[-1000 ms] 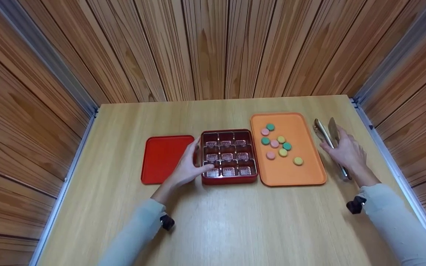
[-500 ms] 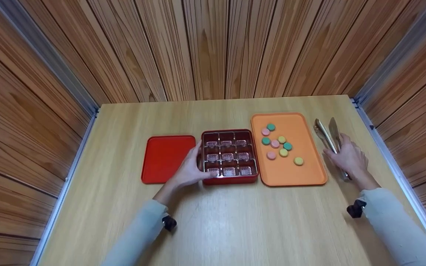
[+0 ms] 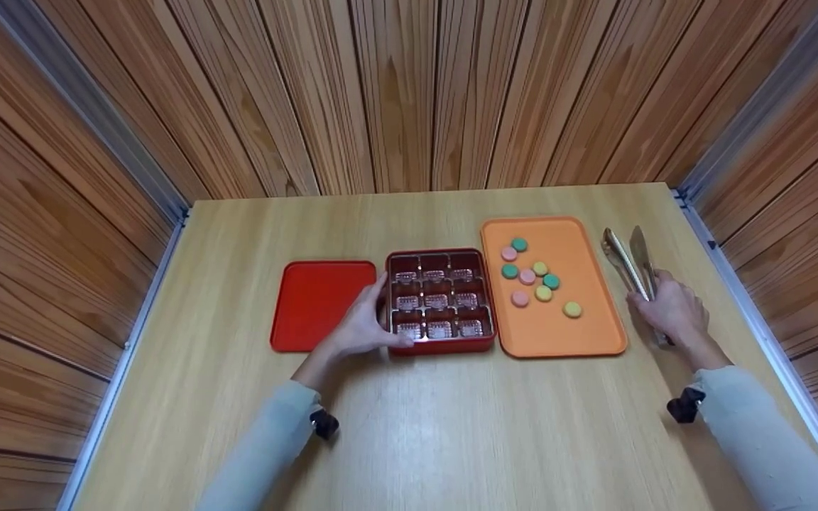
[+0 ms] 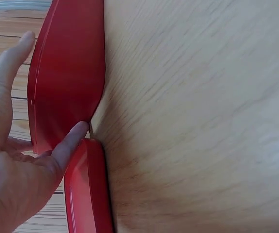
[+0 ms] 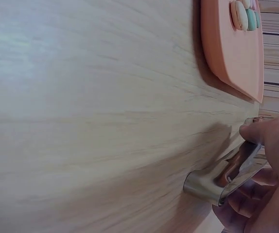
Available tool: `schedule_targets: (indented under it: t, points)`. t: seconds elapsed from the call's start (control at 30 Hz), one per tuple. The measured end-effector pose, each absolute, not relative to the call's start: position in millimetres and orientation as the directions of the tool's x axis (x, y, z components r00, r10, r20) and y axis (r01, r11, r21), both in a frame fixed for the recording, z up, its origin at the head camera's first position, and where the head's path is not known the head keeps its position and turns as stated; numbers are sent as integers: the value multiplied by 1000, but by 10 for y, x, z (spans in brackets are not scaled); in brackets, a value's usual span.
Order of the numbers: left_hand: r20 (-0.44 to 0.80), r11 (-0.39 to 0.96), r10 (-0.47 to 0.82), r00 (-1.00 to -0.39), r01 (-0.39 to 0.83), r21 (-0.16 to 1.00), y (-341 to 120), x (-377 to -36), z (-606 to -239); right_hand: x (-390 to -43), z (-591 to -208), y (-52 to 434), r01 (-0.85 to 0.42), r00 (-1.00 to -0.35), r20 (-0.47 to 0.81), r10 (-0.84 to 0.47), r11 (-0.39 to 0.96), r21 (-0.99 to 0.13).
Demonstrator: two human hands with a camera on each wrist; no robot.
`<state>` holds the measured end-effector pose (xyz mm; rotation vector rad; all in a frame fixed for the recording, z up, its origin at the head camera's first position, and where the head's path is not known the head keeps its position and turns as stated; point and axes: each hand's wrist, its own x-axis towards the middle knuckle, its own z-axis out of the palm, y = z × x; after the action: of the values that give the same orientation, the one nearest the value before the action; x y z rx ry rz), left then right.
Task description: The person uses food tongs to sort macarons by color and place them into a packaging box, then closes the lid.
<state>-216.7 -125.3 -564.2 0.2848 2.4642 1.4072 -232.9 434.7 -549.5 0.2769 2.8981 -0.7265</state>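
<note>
On a pale wooden bench (image 3: 409,440) boxed in by wood-panelled walls, a person in light sleeves is working with both hands. The left hand (image 3: 363,323) is resting with fingers spread and mostly straight against the left side of a red compartment box (image 3: 439,301); in the left wrist view a fingertip is touching the spot where the box's rounded corner is meeting the red lid (image 3: 317,304), which is lying flat just to the box's left. The box is showing nine cells in three rows, each lined with clear ridged plastic. The hand is covering the box's left wall, so the exact contact there is hard to make out.

Just right of the box an orange tray (image 3: 579,333) is lying flat, carrying eight small round macaron-like sweets (image 3: 528,276) in pink, green and yellow, loosely clustered toward its far end, one yellow piece lying apart nearer the person.

Right of the tray, metal tongs (image 3: 629,255) are lying on the bench, tips pointing away. The right hand (image 3: 672,312) is curling its fingers around the tongs' handle end. The right wrist view is showing the looped metal end under the thumb, close to the bench surface; whether it is lifted is unclear. That view is cutting off most of the tray and the tongs' tips.
</note>
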Motion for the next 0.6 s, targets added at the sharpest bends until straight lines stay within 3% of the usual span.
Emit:
schedule_targets:
  t: [0.23,0.6]
  points:
    - [-137,503,305,-943,37,863,-1253,-2174,-5648,-2342,-5494,4340,246,-965,-200,171,855,-456]
    - [-141,504,302,-943,33,863,-1245,-2175,-5675,-2331,-5450,4380,191,-979,-146,142,888,-418]
